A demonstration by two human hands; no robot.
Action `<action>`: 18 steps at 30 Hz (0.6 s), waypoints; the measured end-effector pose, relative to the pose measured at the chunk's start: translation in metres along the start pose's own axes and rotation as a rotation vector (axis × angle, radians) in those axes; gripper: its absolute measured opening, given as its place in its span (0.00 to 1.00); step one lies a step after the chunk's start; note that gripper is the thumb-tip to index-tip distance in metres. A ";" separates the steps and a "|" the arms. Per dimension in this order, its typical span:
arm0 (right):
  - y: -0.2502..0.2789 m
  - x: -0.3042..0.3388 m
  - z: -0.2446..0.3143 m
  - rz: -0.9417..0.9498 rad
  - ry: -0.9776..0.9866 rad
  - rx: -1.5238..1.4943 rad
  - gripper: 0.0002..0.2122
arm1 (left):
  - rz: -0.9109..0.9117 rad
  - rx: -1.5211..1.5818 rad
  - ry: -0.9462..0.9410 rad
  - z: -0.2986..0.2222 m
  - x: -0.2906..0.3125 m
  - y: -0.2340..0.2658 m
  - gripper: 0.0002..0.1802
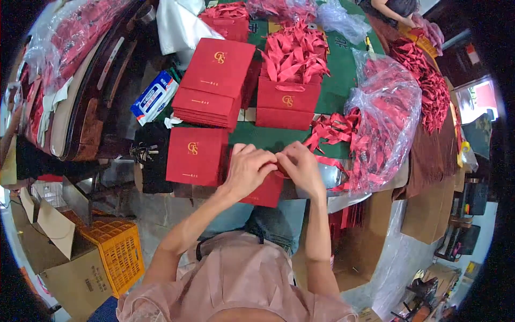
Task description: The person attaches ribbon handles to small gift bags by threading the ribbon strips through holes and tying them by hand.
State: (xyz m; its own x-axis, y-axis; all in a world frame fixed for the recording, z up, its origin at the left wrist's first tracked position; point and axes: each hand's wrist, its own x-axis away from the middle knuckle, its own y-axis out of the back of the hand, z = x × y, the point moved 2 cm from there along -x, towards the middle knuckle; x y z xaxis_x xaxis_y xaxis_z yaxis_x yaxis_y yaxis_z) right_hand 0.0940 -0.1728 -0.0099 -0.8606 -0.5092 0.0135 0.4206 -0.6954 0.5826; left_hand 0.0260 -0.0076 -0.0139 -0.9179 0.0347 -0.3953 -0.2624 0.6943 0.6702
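Note:
A red paper bag [266,194] lies at the near edge of the table, partly covered by my hands. My left hand [248,167] is closed in a pinch at its upper edge. Facing it, my right hand [301,165] pinches the same edge, fingertips nearly meeting the left ones; what exactly lies between the fingertips is hidden. Left of my hands rests a flat red bag [194,153] with gold print. Beyond is a stack of flat red bags [217,70]. Bags with ribbon handles [295,56] are piled to its right. Loose red ribbons [332,131] lie beside my right hand.
A clear plastic bag of red ribbons [383,123] stands at the right. A blue-and-white wipes pack [154,97] sits left of the stack. Below are an orange crate [119,257] and a cardboard box [370,241]. Another person's hand [409,21] shows at the far right.

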 end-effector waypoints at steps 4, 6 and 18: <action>0.007 -0.011 -0.015 0.187 0.011 -0.191 0.08 | -0.008 -0.048 -0.126 -0.004 0.006 0.001 0.08; 0.006 -0.015 -0.024 0.279 0.041 -0.327 0.08 | -0.019 -0.043 -0.153 -0.004 0.004 0.000 0.08; -0.013 -0.038 -0.050 -0.277 -0.118 -0.226 0.11 | 0.030 0.012 -0.135 -0.014 -0.006 0.005 0.08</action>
State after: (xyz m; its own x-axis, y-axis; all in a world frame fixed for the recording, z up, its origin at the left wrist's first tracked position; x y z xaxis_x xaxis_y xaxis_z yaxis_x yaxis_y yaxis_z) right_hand 0.1355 -0.1695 -0.0589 -0.9721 -0.2337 -0.0180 0.2091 -0.8996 0.3834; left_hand 0.0256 -0.0139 0.0003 -0.8767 0.1509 -0.4567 -0.2312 0.7003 0.6754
